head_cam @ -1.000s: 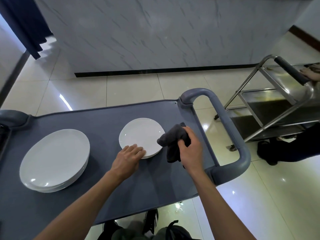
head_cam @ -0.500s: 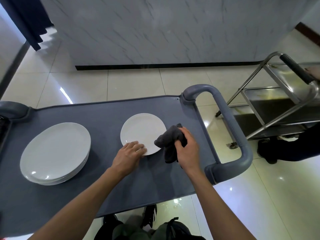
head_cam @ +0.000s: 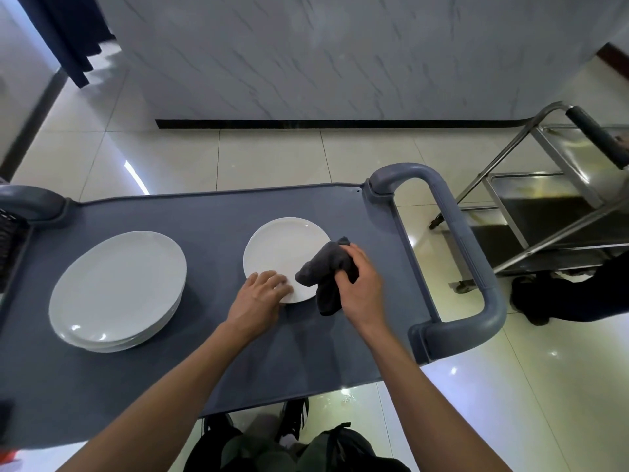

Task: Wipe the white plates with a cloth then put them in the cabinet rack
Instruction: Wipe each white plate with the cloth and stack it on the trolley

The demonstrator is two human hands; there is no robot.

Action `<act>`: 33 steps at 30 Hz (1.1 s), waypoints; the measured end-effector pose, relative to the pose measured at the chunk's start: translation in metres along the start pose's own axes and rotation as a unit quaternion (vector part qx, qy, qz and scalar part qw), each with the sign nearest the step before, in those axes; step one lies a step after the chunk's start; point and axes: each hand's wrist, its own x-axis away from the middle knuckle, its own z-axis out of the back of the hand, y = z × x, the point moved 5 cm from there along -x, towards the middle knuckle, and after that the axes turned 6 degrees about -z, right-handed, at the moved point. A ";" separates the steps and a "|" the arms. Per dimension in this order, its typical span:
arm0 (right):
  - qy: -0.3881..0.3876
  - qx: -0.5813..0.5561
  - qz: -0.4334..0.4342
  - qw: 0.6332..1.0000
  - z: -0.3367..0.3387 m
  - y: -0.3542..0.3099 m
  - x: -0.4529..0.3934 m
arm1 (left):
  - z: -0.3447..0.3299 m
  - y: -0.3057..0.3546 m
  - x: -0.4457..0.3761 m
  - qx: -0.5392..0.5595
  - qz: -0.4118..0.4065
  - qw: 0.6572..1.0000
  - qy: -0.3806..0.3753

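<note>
Plate [head_cam: 284, 250] lies flat (round), left hand [head_cam: 258, 298] touching its rim.

Head camera looks steeply down, close over the grey cart [head_cam: 211, 335].

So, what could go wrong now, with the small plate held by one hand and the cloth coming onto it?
1. The left hand only presses the near rim of the single plate; a hard wipe could make it slide on the grey cart top.
2. The dark cloth, gripped by the right hand, hangs partly off the plate, so part may stay unwiped.
3. The plate stack sits near the left elbow's path; a wide swing might knock it.
</note>
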 end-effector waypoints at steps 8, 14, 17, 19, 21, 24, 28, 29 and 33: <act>-0.021 0.025 0.042 0.999 -0.015 -0.021 -0.004 | 0.019 -0.006 0.003 -0.032 0.048 0.997 -0.059; -0.023 -0.003 0.069 0.997 -0.032 -0.048 -0.010 | 0.075 -0.024 0.027 -0.044 0.071 0.996 0.026; -0.031 -0.010 0.068 0.997 -0.049 -0.060 -0.011 | 0.099 -0.035 0.041 -0.049 0.071 0.994 0.068; -0.035 -0.016 0.078 0.996 -0.063 -0.071 -0.009 | 0.113 -0.045 0.050 -0.059 0.085 0.992 0.076; -0.045 -0.025 0.091 0.995 -0.078 -0.083 -0.004 | 0.126 -0.059 0.062 -0.058 0.116 0.988 0.083; -0.074 -0.032 0.103 0.991 -0.104 -0.101 0.005 | 0.143 -0.083 0.084 -0.043 0.169 0.981 0.085; -0.106 -0.024 0.116 0.987 -0.139 -0.119 0.019 | 0.159 -0.120 0.120 -0.034 0.260 0.962 0.078; -0.114 -0.023 0.119 0.986 -0.147 -0.123 0.023 | 0.162 -0.130 0.130 -0.033 0.284 0.955 0.076; -0.140 -0.023 0.122 0.982 -0.175 -0.136 0.041 | 0.166 -0.170 0.168 -0.016 0.374 0.925 0.064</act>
